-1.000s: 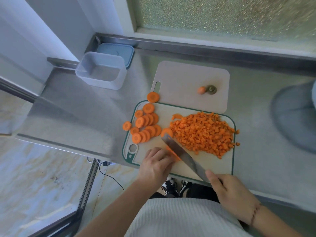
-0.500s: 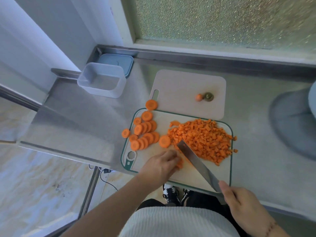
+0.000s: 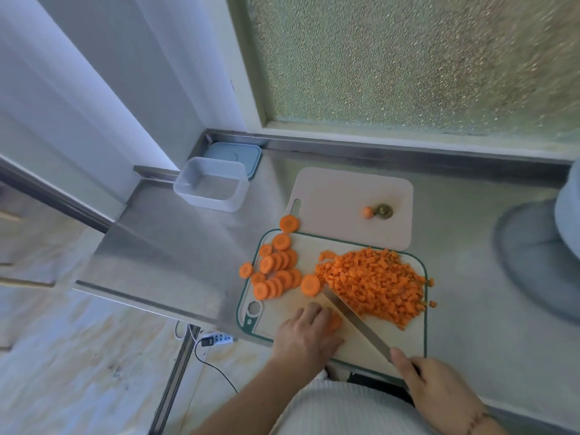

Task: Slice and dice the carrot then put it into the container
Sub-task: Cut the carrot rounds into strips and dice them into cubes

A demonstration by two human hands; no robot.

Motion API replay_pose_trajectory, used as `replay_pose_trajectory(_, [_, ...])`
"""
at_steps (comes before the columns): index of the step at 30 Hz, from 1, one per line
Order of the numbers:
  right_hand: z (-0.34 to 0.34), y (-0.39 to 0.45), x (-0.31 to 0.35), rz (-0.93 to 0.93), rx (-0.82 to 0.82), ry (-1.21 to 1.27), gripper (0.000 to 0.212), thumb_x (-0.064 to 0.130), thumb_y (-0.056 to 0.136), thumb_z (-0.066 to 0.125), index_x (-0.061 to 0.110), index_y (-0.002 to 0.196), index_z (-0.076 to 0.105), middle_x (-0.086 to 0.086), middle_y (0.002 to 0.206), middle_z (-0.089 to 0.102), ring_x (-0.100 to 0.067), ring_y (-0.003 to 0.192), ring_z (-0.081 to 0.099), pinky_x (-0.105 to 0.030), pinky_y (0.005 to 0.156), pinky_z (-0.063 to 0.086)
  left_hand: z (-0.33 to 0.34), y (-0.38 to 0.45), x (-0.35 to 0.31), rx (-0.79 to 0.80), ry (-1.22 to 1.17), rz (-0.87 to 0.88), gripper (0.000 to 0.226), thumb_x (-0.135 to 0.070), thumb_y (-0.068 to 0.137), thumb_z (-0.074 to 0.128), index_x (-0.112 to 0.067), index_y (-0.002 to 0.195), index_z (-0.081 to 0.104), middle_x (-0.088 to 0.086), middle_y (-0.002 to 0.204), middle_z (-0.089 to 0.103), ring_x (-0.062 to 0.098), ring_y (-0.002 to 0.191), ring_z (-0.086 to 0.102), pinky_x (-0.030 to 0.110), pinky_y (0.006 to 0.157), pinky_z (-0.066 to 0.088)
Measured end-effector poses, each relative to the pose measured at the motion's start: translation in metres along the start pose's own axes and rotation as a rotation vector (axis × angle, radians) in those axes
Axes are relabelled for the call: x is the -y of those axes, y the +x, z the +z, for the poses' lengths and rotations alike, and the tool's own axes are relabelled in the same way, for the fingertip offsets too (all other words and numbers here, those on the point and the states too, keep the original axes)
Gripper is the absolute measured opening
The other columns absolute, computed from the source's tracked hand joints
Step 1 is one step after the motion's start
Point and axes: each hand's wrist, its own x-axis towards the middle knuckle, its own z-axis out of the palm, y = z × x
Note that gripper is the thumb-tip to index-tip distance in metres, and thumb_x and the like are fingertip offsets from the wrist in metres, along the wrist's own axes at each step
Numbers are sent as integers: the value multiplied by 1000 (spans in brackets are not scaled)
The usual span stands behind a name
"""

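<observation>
Orange diced carrot [image 3: 373, 284] and slices [image 3: 276, 271] lie on a green-edged cream board [image 3: 422, 324]; upper right, a pale pink board [image 3: 345, 196]; upper left, a translucent white container [image 3: 210, 189].

The left hand [image 3: 306, 335] covers most of the carrot pieces [image 3: 334, 323] beneath its fingers, the right hand [image 3: 437, 392] hides the knife [image 3: 354, 315] handle, the grey round object [image 3: 539, 259] right of the cutting board [image 3: 292, 312] is cropped and blurred beyond telling.
</observation>
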Motion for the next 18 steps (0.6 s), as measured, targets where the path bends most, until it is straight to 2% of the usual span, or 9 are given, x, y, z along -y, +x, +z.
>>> replay_pose_trajectory(3, [-9, -1, 0, 3, 14, 21, 87, 84, 56, 2, 17, 62, 57, -2, 61, 60, -8, 65, 58, -21, 67, 45, -16, -10, 5, 60, 189, 127, 61, -63, 86, 52, -24, 133, 52, -4, 130, 60, 22, 105, 65, 31, 83, 58])
replay_pose_trajectory(5, [-15, -1, 0, 2, 32, 15, 84, 84, 58, 3, 17, 61, 54, -2, 62, 60, -9, 67, 59, -20, 65, 43, -22, -17, 15, 100, 269, 199, 69, -65, 91, 51, -23, 147, 47, 0, 150, 51, 28, 128, 56, 43, 102, 51])
replay_pose_trajectory(7, [-21, 0, -1, -1, 46, 3, 83, 84, 59, 4, 17, 62, 53, -2, 64, 60, -10, 68, 59, -19, 63, 42, -26, -21, 26, 135, 290, 262, 73, -66, 98, 43, -23, 156, 37, 2, 161, 38, 30, 139, 47, 48, 110, 44])
replay_pose_trajectory(10, [-29, 1, -1, -11, 50, 18, 86, 86, 53, 2, 18, 64, 53, -2, 66, 59, -9, 67, 58, -19, 62, 41, -30, -23, 46, 274, 402, 433, 74, -70, 96, 39, -25, 155, 38, 3, 158, 40, 30, 136, 49, 50, 110, 46])
replay_pose_trajectory(13, [-30, 0, -2, -19, 55, 39, 85, 87, 55, 4, 18, 66, 53, -3, 68, 59, -10, 68, 59, -19, 63, 42, -34, -20, 60, 336, 478, 623, 65, -69, 95, 42, -30, 147, 43, 3, 150, 45, 29, 130, 48, 50, 111, 34])
replay_pose_trajectory(15, [-28, 0, -5, -18, 52, 41, 85, 87, 58, 6, 17, 65, 53, -2, 65, 58, -10, 68, 58, -19, 62, 41, -30, -14, 55, 236, 356, 573, 58, -63, 97, 48, -26, 142, 46, 4, 143, 49, 29, 123, 52, 48, 108, 37])
replay_pose_trajectory(18, [-21, -2, -9, 2, 17, 20, 98, 90, 56, 6, 14, 74, 65, -1, 69, 64, -7, 71, 61, -20, 69, 46, -22, -1, 32, 107, 145, 463, 49, -53, 99, 52, -20, 135, 50, 4, 135, 51, 27, 116, 53, 40, 101, 46])
